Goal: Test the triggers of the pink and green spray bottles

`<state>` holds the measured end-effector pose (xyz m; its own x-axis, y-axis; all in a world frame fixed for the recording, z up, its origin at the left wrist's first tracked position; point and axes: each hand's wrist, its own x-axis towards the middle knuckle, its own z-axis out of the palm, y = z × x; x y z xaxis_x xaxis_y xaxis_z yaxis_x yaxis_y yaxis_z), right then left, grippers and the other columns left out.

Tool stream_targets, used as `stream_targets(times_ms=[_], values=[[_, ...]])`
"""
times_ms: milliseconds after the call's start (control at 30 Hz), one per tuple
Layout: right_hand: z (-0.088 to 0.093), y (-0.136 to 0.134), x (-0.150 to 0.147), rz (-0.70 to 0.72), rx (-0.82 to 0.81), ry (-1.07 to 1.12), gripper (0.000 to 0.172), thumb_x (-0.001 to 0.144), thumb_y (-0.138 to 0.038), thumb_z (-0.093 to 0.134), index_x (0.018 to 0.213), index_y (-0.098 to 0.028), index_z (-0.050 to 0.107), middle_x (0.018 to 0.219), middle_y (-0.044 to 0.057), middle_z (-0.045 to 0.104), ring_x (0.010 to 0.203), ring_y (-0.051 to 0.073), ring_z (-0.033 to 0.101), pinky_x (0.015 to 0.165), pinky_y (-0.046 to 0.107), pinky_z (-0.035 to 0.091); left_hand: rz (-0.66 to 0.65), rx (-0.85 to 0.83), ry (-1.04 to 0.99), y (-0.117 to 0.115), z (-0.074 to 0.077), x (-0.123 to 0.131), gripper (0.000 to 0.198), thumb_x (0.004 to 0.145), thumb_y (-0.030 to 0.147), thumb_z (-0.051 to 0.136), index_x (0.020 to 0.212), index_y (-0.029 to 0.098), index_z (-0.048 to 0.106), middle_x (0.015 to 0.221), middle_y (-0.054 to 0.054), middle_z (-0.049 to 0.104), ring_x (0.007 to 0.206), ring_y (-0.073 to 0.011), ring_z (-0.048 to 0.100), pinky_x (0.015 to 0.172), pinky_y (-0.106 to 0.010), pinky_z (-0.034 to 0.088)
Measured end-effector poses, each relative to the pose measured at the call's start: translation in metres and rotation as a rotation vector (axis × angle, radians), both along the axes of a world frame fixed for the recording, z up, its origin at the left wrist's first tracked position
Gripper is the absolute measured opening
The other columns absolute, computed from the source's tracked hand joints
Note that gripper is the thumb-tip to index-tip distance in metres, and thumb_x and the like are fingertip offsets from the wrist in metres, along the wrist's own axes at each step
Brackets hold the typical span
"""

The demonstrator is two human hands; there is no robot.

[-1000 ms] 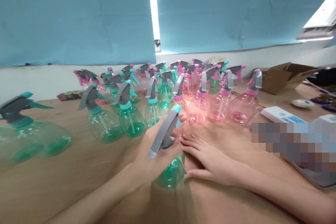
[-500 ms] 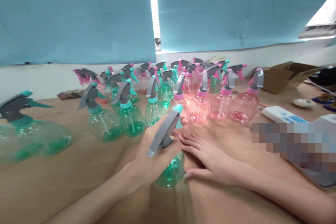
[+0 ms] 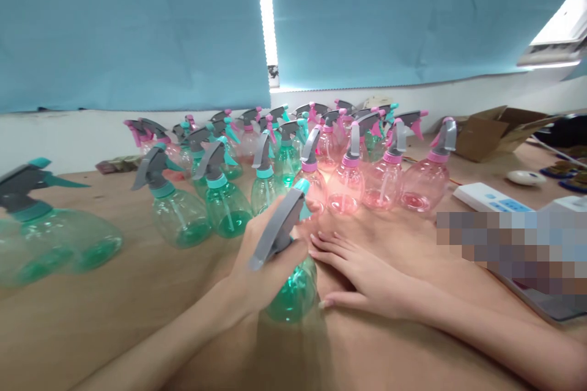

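Note:
My left hand [image 3: 261,263] is wrapped round the neck of a green spray bottle [image 3: 293,296] with a grey and turquoise trigger head, tilted slightly, at the middle front of the table. Its collar is hidden by my fingers. Just right of that bottle, my right hand [image 3: 362,272] lies flat on the wooden table [image 3: 394,354], fingers stretched out and holding nothing. Beyond my hands stand pink spray bottles [image 3: 346,189] in a row. Left of them are green spray bottles [image 3: 229,208], clear-walled with darker green bases.
Several more pink and green bottles crowd the back, near the wall. Two green bottles [image 3: 73,238] stand at far left. To the right are a white power strip [image 3: 493,198], a white mouse [image 3: 526,178] and an open cardboard box [image 3: 486,131]. A pixelated patch hides something at right.
My left hand and the green spray bottle have shifted slightly left. My right hand stays flat on the table. The whole view has moved a little.

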<state>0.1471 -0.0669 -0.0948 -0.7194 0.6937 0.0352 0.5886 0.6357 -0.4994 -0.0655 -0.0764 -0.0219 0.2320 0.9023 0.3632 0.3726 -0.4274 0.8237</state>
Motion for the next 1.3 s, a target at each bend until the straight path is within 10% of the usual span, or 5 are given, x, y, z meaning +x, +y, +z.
stream_targets(times_ms=[1300], values=[[-0.0037, -0.0004, 0.0042, 0.022, 0.037, 0.066, 0.084, 0.086, -0.070, 0.056, 0.149, -0.015, 0.043, 0.158, 0.016, 0.033, 0.148, 0.034, 0.025, 0.120, 0.054, 0.021, 0.051, 0.049, 0.030, 0.0045, -0.0098, 0.0019, 0.024, 0.083, 0.024, 0.064, 0.107, 0.026, 0.059, 0.073, 0.004, 0.056, 0.052, -0.0095, 0.045, 0.047, -0.023, 0.037]])
